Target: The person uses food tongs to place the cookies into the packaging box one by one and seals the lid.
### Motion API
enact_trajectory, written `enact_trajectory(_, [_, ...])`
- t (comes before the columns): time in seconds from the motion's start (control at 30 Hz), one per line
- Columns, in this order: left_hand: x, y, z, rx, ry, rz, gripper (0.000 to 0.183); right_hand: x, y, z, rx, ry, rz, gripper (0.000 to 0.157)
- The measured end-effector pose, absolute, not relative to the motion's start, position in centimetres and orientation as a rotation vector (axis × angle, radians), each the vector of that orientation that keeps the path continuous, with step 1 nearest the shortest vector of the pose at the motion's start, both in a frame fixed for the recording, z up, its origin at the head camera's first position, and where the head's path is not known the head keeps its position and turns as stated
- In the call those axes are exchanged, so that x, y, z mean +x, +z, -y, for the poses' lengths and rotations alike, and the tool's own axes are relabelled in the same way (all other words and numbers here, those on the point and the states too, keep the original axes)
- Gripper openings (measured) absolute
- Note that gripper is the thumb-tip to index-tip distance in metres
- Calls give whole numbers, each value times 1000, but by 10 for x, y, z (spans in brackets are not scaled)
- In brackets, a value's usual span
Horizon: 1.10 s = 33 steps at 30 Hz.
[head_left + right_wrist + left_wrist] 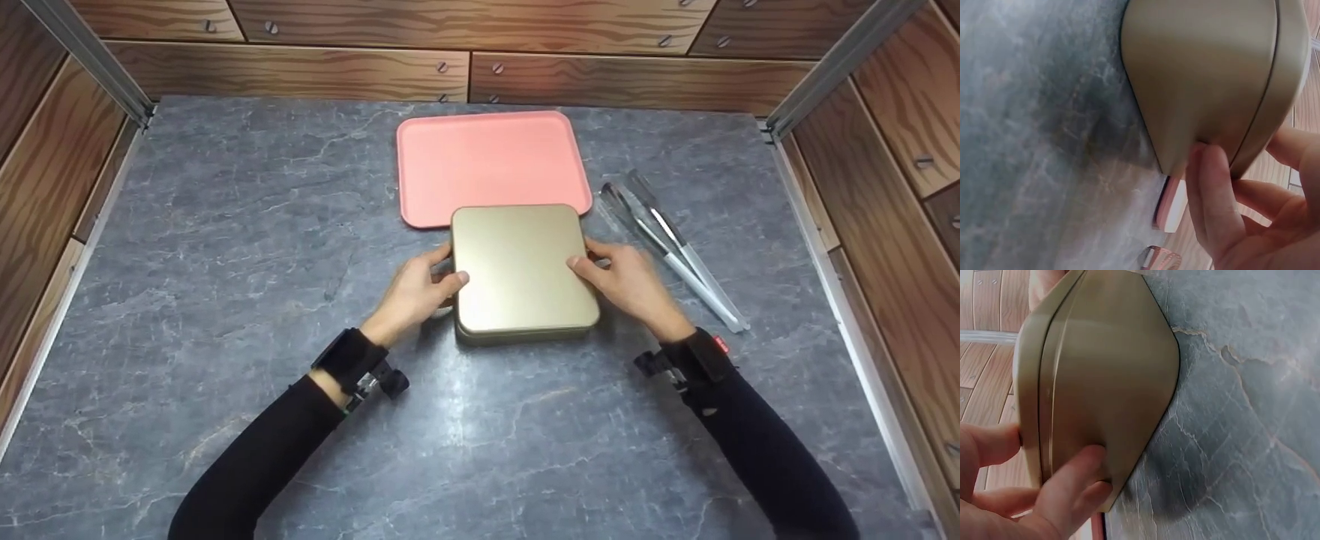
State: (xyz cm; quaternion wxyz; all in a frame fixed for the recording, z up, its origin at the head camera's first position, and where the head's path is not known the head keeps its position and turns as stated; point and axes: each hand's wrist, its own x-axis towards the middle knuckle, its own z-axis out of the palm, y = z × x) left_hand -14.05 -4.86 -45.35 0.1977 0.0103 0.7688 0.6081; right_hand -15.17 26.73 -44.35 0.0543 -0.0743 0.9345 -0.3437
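Note:
A gold tin box (pixel 521 266) with rounded corners lies flat on the table, lid on, its near end toward me. My left hand (pixel 415 289) grips the tin's left side, thumb on the lid's edge. In the left wrist view its fingers (pixel 1081 478) press the side wall below the lid seam. On the opposite side my right hand (pixel 630 277) holds the tin the same way, thumb over the top edge; the right wrist view shows its fingers (pixel 1219 191) against the wall. The tin's contents are hidden.
Behind the tin lies a pink tray (pixel 487 161), its near edge partly covered from view. Metal tongs (pixel 679 255) with pale handles lie to the right, beyond my right hand. Wood-patterned walls (pixel 300 71) border the grey marbled table (pixel 247 225).

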Motion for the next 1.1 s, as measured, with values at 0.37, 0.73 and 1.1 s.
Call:
enact_trajectory(0.37, [-138, -455, 48, 77, 1805, -2093, 76, -152, -444, -263, -217, -953, -2894, 66])
enact_trajectory(0.73, [-138, -459, 64, 351, 1627, -2126, 109, -152, -444, -279, -358, -1036, -2524, 110])
enact_trajectory(1.1, [-139, -459, 63, 355, 1524, -2167, 112, -148, -448, -280, -366, -1040, -2512, 108])
